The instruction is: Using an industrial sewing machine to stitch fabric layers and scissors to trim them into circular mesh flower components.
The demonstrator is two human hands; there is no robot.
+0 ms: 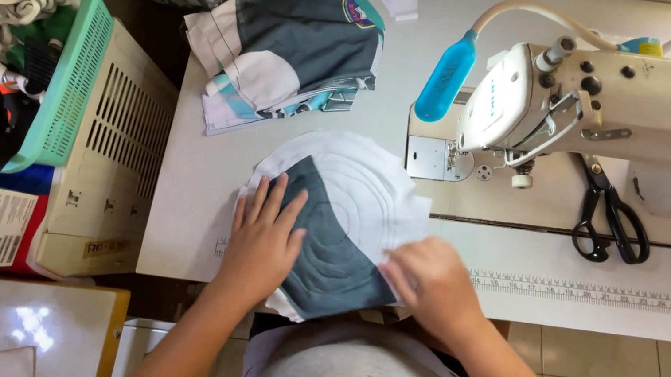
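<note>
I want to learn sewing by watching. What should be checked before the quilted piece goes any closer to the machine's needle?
1. Left hand flat on the quilted piece, holding it steady: ok.
2. Right hand gripping the piece's right edge: ok, though the fingertips are hidden.
3. Both hands away from the needle area of the sewing machine: ok.
4. Scissors lying off to the right on the table, out of the cloth's path: ok.
5. Stack of cut fabric apart from the piece: ok.
6. Needle threaded: cannot tell.
</note>
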